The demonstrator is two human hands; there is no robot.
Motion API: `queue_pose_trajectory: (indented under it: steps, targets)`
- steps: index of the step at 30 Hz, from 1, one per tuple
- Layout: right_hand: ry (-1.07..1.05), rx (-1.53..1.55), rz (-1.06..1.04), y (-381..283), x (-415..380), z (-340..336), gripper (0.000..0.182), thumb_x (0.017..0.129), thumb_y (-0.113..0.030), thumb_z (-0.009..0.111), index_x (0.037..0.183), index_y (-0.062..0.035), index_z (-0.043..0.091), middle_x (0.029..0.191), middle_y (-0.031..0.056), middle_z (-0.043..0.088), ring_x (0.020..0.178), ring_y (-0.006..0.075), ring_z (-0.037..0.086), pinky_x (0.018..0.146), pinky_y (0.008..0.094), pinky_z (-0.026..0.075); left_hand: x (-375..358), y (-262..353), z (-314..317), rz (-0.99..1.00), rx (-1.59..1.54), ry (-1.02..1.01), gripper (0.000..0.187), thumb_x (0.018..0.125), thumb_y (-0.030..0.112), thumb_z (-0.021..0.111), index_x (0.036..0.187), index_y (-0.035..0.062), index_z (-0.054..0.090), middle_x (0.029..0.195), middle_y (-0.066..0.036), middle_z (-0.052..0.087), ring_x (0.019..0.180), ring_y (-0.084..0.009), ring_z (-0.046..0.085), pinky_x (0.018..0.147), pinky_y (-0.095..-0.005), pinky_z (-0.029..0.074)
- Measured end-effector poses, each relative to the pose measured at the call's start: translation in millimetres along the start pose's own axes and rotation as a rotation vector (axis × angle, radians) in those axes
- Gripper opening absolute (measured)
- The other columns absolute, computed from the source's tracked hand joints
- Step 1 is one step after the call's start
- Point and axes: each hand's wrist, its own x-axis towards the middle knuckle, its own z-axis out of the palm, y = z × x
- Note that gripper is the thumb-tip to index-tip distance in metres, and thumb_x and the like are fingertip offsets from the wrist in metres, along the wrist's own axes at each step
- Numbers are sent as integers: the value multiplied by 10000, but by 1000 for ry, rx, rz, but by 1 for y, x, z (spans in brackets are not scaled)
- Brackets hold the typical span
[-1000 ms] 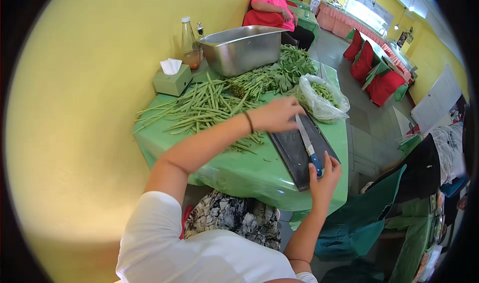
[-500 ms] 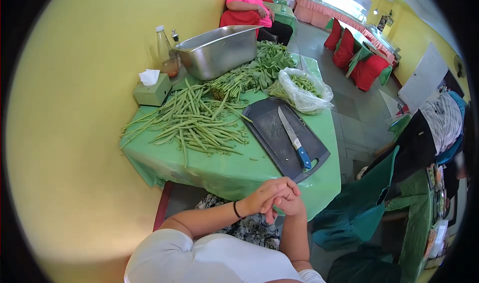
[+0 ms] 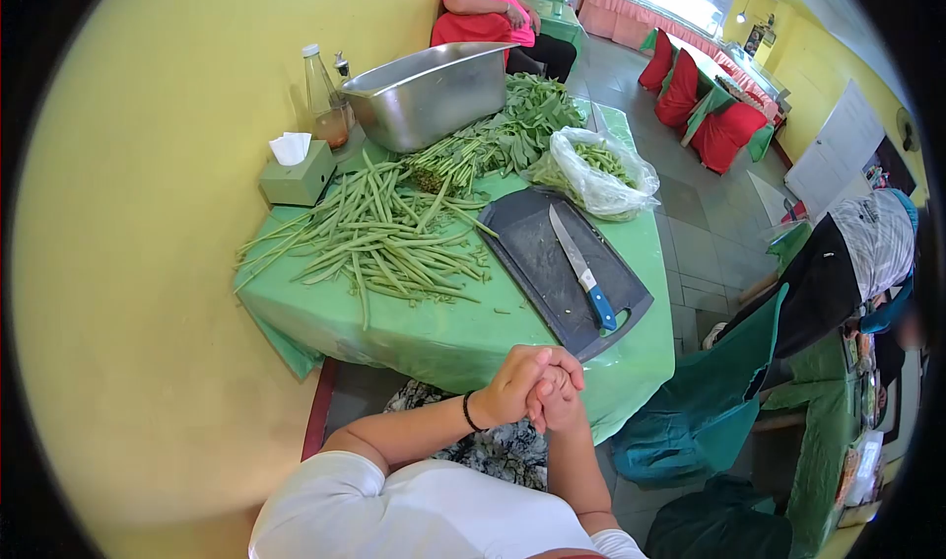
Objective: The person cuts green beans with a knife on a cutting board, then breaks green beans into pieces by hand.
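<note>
Staying clasped together below the tabletop (image 3: 434, 347) edge, the left hand (image 3: 512, 386) and right hand (image 3: 557, 401) are gripping only each other; the blue-handled knife (image 3: 581, 268) is lying untouched on the dark cutting board (image 3: 532, 253), centre frame.

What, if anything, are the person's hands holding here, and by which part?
Nothing: the left hand and right hand clasp each other at the table edge. The knife lies untouched on the cutting board.

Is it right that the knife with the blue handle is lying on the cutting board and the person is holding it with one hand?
Not quite. The knife does lie on the cutting board, but nobody holds it. The head view shows the left hand and right hand clasped together below the table edge, away from the knife.
</note>
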Motion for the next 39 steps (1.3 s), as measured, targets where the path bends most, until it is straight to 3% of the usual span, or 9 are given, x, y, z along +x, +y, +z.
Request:
queue_pose_trajectory:
  steps: [4, 9, 11, 14, 26, 28, 31, 34, 39]
  targets:
    - [97, -71, -10, 2, -7, 4, 382, 987, -232, 437, 663, -61, 544, 495, 39, 508, 328, 108, 398, 327, 214, 330, -3, 9, -1, -41, 26, 23, 440, 930, 238, 316, 851, -58, 631, 718, -130, 628, 372, -149, 442, 339, -210, 384]
    - [80, 206, -66, -12, -22, 16, 403, 974, -298, 438, 678, -45, 541, 522, 70, 532, 385, 171, 451, 410, 259, 412, -6, 35, 8, -502, 89, -149, 445, 943, 264, 313, 928, -37, 641, 919, -157, 651, 809, -210, 585, 801, -327, 472]
    - [81, 279, -41, -27, -39, 27, 414, 970, -320, 441, 685, -38, 542, 532, 78, 541, 404, 189, 468, 438, 274, 438, -13, 7, 2, -415, 45, -233, 420, 958, 256, 323, 980, -22, 637, 954, -135, 649, 858, -217, 588, 847, -338, 463]
    - [488, -1089, -104, -39, -54, 50, 401, 896, -390, 549, 934, 3, 620, 884, 157, 622, 773, 240, 593, 742, 379, 484, -25, -15, 5, -293, -20, -254, 399, 974, 249, 332, 1031, -6, 634, 988, -113, 647, 906, -224, 590, 893, -349, 453]
    - [50, -1138, -128, -25, -49, 82, 903, 619, -348, 789, 1384, -40, 422, 1366, 154, 445, 1192, 322, 478, 963, 421, 398, -76, -56, -1, 139, 69, -589, 402, 956, 292, 460, 1248, 21, 508, 1141, -95, 594, 1078, -238, 500, 886, -347, 417]
    - [220, -1216, -221, -15, -47, 88, 917, 568, -295, 818, 1365, -52, 435, 1350, 147, 449, 1180, 324, 486, 948, 420, 417, -64, 2, 3, -472, -74, -469, 306, 928, 281, 484, 898, 4, 611, 883, -118, 595, 840, -243, 547, 778, -318, 432]
    - [290, -1176, -298, -6, -48, 93, 900, 529, -242, 836, 1329, -60, 466, 1326, 126, 464, 1163, 321, 499, 926, 404, 439, -80, -41, 20, 10, -324, -339, 287, 926, 266, 484, 832, 16, 588, 797, -95, 555, 744, -225, 521, 710, -305, 422]
    - [437, -990, -365, -4, -55, 111, 902, 541, -206, 830, 1348, -75, 449, 1319, 147, 456, 1167, 330, 492, 909, 391, 452, -80, -6, 25, 382, 486, -183, 289, 916, 279, 511, 908, 0, 584, 844, -95, 570, 742, -217, 535, 678, -289, 438]
    - [-132, -1268, 155, -79, -73, 92, 730, 704, -113, 729, 1368, -60, 429, 1354, 239, 415, 1191, 361, 475, 943, 397, 434, -59, 16, 7, -488, -83, -859, 545, 870, 369, 606, 1229, -21, 480, 1355, -153, 448, 1106, -246, 498, 824, -299, 459]
